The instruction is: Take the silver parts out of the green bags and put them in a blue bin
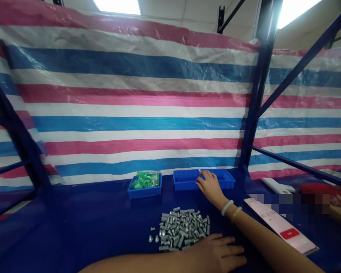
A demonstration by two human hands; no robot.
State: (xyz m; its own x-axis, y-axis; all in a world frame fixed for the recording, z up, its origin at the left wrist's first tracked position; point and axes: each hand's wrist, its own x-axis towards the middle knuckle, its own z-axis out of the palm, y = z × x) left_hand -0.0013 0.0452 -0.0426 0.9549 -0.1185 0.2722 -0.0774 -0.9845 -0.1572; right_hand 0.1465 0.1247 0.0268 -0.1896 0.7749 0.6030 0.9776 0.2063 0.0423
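Navy tabletop [74, 231], striped tarpaulin [130, 106] behind

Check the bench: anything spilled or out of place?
A few small metal pieces lie apart from the left edge of the pile of metal fasteners, on the blue tabletop. They look like strays from the pile. Nothing else stands out.

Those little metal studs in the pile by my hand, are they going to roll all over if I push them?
Probably, yes. The short metal studs look rigid and, if solid, fairly heavy for their size. Their round shanks suggest they would roll across the blue tabletop, and the loose heap would likely slide apart easily.
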